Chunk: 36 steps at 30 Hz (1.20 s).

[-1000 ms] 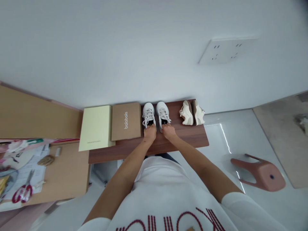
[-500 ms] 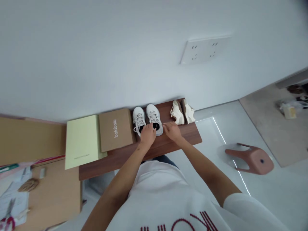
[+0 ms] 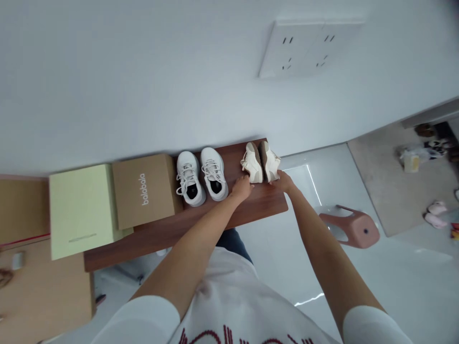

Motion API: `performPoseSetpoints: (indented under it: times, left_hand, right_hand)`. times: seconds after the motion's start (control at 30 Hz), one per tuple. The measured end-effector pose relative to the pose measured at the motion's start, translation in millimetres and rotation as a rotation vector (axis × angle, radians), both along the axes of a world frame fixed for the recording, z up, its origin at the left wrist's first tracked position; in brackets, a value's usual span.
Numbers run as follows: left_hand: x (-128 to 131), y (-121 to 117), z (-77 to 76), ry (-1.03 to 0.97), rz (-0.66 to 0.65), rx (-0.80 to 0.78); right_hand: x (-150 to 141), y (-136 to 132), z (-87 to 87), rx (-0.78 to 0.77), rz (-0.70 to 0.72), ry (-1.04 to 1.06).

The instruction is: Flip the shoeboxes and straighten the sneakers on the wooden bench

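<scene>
Two cream sneakers, a left one (image 3: 253, 165) and a right one (image 3: 270, 161), lie tipped on their sides with their brown soles facing each other, near the right end of a dark wooden bench (image 3: 234, 157). My left hand (image 3: 243, 187) has its fingers closed at the near end of the left sneaker. Closed on the near end of the right sneaker is my right hand (image 3: 282, 182); part of its fingers is hidden. To the left, a pair of white lace-up sneakers (image 3: 214, 168) stands upright, untouched by either hand.
A brown shoe box (image 3: 143, 191) and a pale yellow-green box (image 3: 82, 205) sit on the bench's left part. Behind rises a wall with a socket panel (image 3: 308, 48). A pink stool (image 3: 358, 229) stands on the floor to the right. Large cardboard (image 3: 46, 286) lies at lower left.
Both hands have left the white sneakers and moved right to the cream pair. The view has shifted to the right. Both pairs remain on the bench.
</scene>
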<state>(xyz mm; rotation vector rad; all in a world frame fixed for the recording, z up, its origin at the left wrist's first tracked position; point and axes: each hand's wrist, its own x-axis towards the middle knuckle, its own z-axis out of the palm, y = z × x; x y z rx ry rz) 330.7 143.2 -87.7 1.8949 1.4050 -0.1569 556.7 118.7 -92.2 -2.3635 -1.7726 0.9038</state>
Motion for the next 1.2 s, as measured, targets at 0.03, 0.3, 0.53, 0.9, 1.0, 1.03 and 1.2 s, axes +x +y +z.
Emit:
performPoseSetpoints:
  times: [0.03, 0.3, 0.53, 0.9, 1.0, 1.03, 1.2]
  left_hand:
    - [5, 4, -2.7, 0.0, -0.008, -0.011]
    - [12, 16, 2.0, -0.034, 0.059, 0.003]
    - [10, 14, 27.7, -0.002, -0.043, 0.14]
    - [16, 11, 30.6, 0.015, -0.149, 0.207]
    - [14, 11, 25.9, 0.017, -0.154, 0.212]
    - [14, 11, 24.1, 0.018, -0.149, 0.211]
    - [19, 12, 14.3, 0.043, -0.121, 0.204]
  right_hand:
    - [-1, 2, -1.2, -0.005, -0.009, 0.004]
    - [-8, 11, 14.0, 0.01, 0.053, -0.051]
    - [-18, 19, 32.3, 0.166, 0.345, -0.215]
    - [-47, 24, 36.8, 0.133, 0.473, -0.347]
    - [-48, 22, 33.0, 0.124, 0.464, -0.346]
    - [-49, 21, 31.7, 0.123, 0.465, -0.346]
    - [-52, 21, 23.9, 0.115, 0.441, -0.353]
